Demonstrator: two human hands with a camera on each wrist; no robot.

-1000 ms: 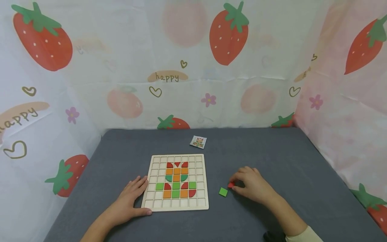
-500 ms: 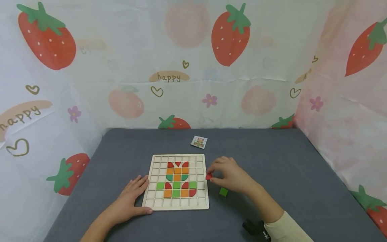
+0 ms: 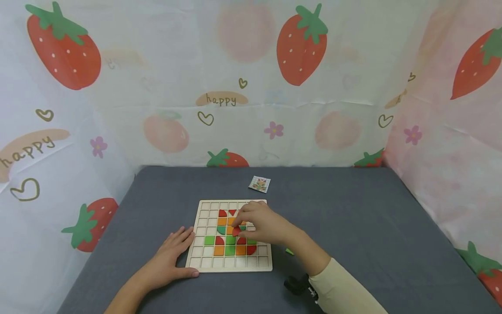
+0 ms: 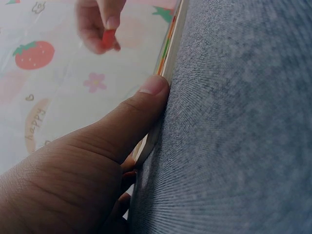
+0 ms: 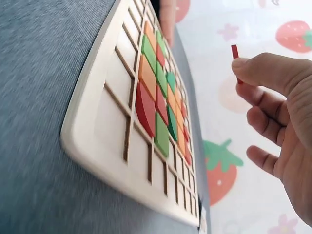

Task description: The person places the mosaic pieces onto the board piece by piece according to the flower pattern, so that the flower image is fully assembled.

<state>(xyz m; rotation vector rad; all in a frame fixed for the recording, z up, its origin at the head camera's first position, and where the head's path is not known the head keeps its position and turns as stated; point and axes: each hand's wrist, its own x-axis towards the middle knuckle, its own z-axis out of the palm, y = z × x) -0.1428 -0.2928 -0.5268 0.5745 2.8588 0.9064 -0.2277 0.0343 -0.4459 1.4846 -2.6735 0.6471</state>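
Note:
A wooden grid board [image 3: 200, 263] lies on the table, its middle squares filled with red, orange and green tiles. My left hand [image 3: 168, 257] rests at the board's left edge, fingers spread along the side and thumb at the near left corner. Above the board, my right hand [image 3: 264, 222] pinches a red tile [image 3: 236, 231] between thumb and fingertips. In the right wrist view that red tile [image 5: 235, 61] is seen edge-on, raised clear of the board. The right hand hides part of the tile pattern.
A small pattern card [image 3: 259, 184] lies behind the board. One green tile [image 3: 289, 251] sits on the grey table right of the board, mostly hidden by the right forearm. A black device [image 3: 296, 285] is at the right wrist. Strawberry-print cloth [image 3: 243, 131] walls the table.
My right hand has picked the red tile up from beside the green one and carried it left over the board. The left hand stays at the board's edge.

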